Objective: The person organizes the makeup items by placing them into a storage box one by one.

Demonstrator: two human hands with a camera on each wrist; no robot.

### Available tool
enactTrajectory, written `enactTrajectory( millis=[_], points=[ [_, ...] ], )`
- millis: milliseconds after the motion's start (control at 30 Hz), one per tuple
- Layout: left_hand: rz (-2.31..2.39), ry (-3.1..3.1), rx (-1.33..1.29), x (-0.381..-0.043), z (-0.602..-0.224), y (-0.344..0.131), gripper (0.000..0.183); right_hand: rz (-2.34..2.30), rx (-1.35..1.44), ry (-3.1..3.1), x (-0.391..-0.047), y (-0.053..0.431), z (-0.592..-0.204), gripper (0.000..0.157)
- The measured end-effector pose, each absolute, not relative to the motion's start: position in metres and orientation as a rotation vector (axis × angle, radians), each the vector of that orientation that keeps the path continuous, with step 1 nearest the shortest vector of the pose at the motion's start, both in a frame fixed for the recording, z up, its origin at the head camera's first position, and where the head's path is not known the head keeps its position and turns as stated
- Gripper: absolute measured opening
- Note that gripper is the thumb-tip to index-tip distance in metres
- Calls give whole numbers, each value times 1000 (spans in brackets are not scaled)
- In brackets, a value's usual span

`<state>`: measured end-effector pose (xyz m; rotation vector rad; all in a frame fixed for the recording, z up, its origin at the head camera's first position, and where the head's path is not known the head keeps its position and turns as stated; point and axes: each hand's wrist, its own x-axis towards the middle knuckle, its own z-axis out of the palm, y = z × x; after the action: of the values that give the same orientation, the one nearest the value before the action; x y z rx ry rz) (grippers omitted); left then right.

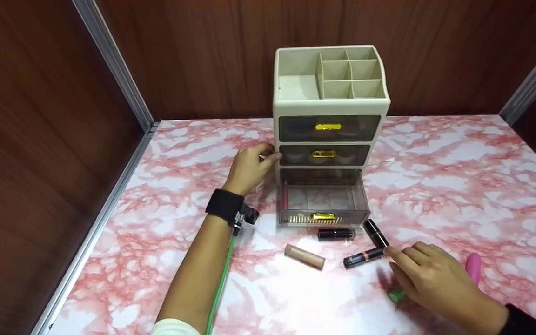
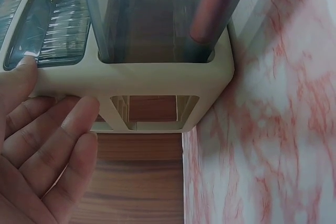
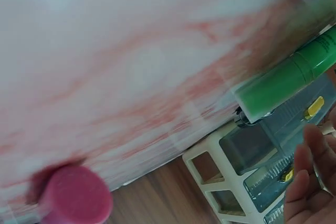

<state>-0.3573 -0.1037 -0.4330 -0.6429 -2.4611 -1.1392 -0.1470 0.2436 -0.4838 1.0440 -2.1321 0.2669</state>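
A cream cosmetics organizer (image 1: pixel 332 106) stands with its bottom drawer (image 1: pixel 324 218) pulled out. My left hand (image 1: pixel 251 167) holds its left front edge, the thumb on the front beside the middle drawer and the fingers along the side. A reddish stick (image 2: pixel 214 11) lies along the left inner side of that drawer. My right hand (image 1: pixel 435 274) is low over the table, index fingertip at the end of a black lipstick with a copper band (image 1: pixel 363 257); the thumb is apart from it. Another black lipstick (image 1: pixel 376 233) lies beside that fingertip. A green tube (image 1: pixel 396 294) is partly hidden under the hand.
A dark lipstick (image 1: pixel 335 233) lies before the drawer, with a beige tube (image 1: pixel 304 256) nearer me. A pink tube (image 1: pixel 473 266) is beyond my right hand. Wood panels (image 1: pixel 212 56) close off the back and sides of the marbled table (image 1: pixel 179 153). A green cable (image 1: pixel 224 279) runs along my left forearm.
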Motion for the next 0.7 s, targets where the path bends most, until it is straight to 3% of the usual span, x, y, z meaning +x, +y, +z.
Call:
enactTrajectory(
  millis=[300, 700],
  points=[
    [-1143, -2462, -648, -359, -435, -105, 22, 46, 839, -2565, -131, 254, -488, 23],
    [-1113, -2465, -653, -358, -434, -105, 21, 40, 597, -2959, -128, 249, -486, 35]
  ],
)
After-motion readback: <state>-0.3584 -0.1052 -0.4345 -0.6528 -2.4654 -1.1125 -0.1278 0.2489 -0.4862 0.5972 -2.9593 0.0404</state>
